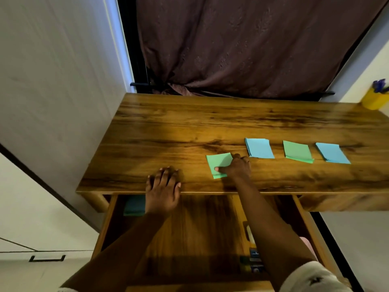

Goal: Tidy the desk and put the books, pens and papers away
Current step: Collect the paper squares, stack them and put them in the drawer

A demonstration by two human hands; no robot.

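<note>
Several small paper stacks lie on the wooden desk (pixel 168 127). My right hand (pixel 236 167) pinches the nearest green stack (pixel 219 162) at its right edge, thumb on top. Further right lie a blue stack (pixel 260 148), a green stack (pixel 297 152) and another blue stack (pixel 332 153). My left hand (pixel 163 186) rests flat on the desk's front edge, fingers straight. Below it the drawer (pixel 189 234) stands pulled out, with a blue paper stack (pixel 134 205) in its back left corner.
A yellow pen holder (pixel 373 100) with blue pens stands at the desk's far right corner. A narrow right compartment of the drawer holds small items (pixel 253 260). A brown curtain (pixel 252 45) hangs behind the desk. White cupboards (pixel 42 102) stand to the left.
</note>
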